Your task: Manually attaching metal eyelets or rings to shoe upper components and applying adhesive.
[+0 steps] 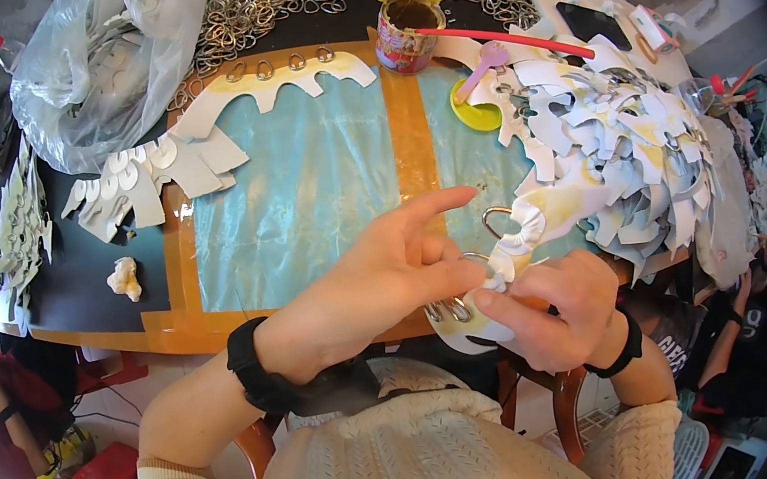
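Both my hands are at a curved white strip (pixel 561 208) with yellowish smears and scalloped tabs, held over the table's near edge. Metal oval rings (pixel 497 216) stand along its inner curve, some of them half hidden by my fingers. My left hand (pixel 389 269) presses thumb and curled fingers on a tab in the middle of the strip, its index finger stretched out to the right. With thumb and bent fingers, my right hand (pixel 558 312) grips the strip just beside it. The lower end of the strip hangs below my hands.
Ahead lies a similar strip (pixel 231 84) with rings. An opened tin (pixel 410 32) of brown paste has a red stick across it. White pieces pile (pixel 620 139) at right, a stack (pixel 146 183) at left. Loose rings (pixel 249 8) and a plastic bag (pixel 107 73) lie behind. Other people sit at both sides.
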Available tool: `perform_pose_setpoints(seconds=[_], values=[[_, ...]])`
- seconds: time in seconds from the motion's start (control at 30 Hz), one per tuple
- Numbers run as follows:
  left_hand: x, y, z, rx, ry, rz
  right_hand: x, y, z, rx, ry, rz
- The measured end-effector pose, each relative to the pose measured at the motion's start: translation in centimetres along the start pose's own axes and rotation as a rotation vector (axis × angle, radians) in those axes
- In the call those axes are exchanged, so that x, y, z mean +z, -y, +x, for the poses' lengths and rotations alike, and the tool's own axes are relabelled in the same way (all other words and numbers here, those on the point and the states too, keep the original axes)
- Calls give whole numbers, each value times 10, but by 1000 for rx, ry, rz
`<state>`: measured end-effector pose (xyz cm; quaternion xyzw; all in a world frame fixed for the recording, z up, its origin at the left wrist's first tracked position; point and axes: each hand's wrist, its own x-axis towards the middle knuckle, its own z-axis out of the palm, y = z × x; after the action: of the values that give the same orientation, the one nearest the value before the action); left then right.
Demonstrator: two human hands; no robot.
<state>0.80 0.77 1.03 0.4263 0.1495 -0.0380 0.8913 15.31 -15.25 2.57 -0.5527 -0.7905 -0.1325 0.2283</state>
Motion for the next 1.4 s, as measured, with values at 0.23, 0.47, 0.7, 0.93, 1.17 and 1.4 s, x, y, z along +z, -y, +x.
perform_pose_setpoints(seconds=[0.23,0.47,0.7,0.93,1.17,1.4], values=[[-5,0,-1,-28,48,16,1,8,0,105,-51,-36],[-5,5,3,44,-28,-52,4,5,-9,125,-28,88],[10,-2,-13,251,-192,125,27,29,-9,1060,-533,1312],[11,16,-13,555,-438,47,22,40,9,945,-407,1544],[19,26,-18,522,-462,88,16,27,10,1016,-304,1352],[39,48,-27,373,-534,47,-9,-26,24,907,118,1183]])
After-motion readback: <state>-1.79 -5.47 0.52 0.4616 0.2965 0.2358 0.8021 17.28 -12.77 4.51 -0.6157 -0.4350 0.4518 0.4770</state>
